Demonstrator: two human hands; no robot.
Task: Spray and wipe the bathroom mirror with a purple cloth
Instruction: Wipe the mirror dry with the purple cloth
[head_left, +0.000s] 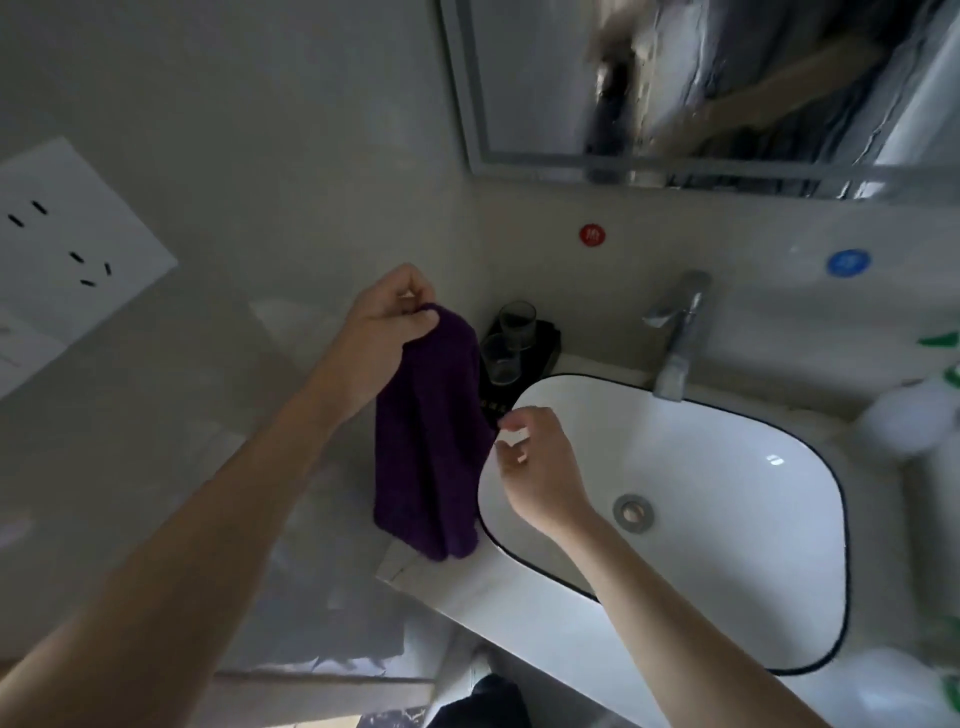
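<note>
My left hand (387, 332) pinches the top edge of a purple cloth (434, 441), which hangs down in loose folds over the left end of the counter. Beside the cloth's right edge is my right hand (535, 462), fingers apart and curled, holding nothing, above the left rim of the sink. The bathroom mirror (727, 88) hangs on the wall at the top right, its glass streaked and blurred. No spray bottle can be clearly made out.
A white oval sink (727, 597) with a dark rim fills the counter, with a chrome tap (678, 332) behind it. Two glass cups (511, 338) stand on a black tray in the back corner. White containers (906, 421) sit at the right. A socket plate (67, 244) is on the left wall.
</note>
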